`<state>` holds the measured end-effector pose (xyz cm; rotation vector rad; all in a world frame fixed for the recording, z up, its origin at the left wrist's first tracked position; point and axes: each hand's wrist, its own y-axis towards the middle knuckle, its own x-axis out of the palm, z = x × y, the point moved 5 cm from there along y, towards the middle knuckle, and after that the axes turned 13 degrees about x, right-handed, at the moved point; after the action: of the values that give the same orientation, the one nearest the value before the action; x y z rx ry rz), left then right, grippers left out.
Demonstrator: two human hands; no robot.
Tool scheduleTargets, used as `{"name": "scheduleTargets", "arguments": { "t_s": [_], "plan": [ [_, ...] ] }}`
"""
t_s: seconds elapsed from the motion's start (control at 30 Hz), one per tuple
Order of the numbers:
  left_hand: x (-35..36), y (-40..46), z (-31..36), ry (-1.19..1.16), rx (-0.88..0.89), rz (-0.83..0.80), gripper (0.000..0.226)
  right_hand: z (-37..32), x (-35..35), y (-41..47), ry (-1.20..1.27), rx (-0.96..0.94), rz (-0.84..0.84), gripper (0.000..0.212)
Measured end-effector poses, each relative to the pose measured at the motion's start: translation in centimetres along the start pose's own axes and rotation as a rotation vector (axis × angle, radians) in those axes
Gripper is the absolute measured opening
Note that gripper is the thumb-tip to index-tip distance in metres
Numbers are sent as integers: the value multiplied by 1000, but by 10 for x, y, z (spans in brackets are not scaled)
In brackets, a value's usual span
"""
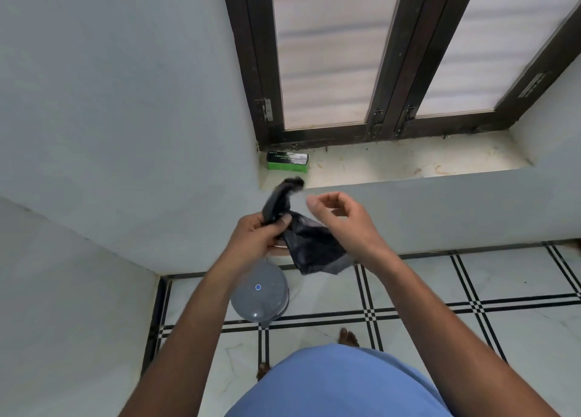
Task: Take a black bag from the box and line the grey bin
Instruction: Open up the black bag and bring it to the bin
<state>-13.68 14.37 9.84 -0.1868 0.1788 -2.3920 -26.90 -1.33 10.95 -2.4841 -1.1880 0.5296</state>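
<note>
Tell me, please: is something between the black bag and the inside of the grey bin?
Yes. The grey bin stands on the floor below the hands with its lid shut, so the opening is covered. The black bag, pinched in the left hand, hangs folded above it. The right hand is open beside the bag.

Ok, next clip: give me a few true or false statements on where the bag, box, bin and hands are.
1. The left hand holds the black bag in its grip. True.
2. The right hand clamps the bag. False: its fingers are open, beside the bag.
3. The green box sits on the window ledge. True.
4. The grey bin is already lined. False: its lid is shut and the bag is in hand.
5. The bin stands on the ledge. False: it is on the tiled floor.
</note>
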Motion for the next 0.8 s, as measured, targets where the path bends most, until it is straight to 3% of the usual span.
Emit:
{"name": "scheduleTargets", "arguments": {
  "t_s": [0.1, 0.13, 0.17, 0.27, 0.37, 0.47, 0.53, 0.63, 0.73, 0.8],
  "plan": [
    [-22, 8, 10, -471, -71, 243, 16, 22, 5, -6, -324, 33, -245, 119],
    [-31, 11, 11, -600, -77, 309, 13, 31, 10, -10, -433, 72, -309, 120],
    [-39, 15, 12, -679, -73, 363, 12, 39, 14, -12, -497, 100, -349, 105],
    [-56, 19, 8, -631, -82, 431, 27, 52, 29, -16, -431, 120, -492, 25],
    [-58, 17, 5, -519, -99, 394, 48, 44, 36, -24, -92, 151, -554, 18],
    [-53, 5, -1, -218, -262, 404, 84, 33, 39, -22, 204, 212, -489, 21],
    [-45, -4, -2, 15, -308, 305, 95, 31, 38, -14, 398, 302, -372, 33],
    [-17, -18, 2, 26, -307, -61, 82, 27, 40, -10, 566, 383, -272, 59],
    [-5, -24, 6, 230, -113, -234, 97, 24, 42, -6, 556, 375, -199, 65],
    [1, -23, 8, 417, -1, -273, 89, 23, 41, -3, 542, 377, -133, 57]
  ]
}}
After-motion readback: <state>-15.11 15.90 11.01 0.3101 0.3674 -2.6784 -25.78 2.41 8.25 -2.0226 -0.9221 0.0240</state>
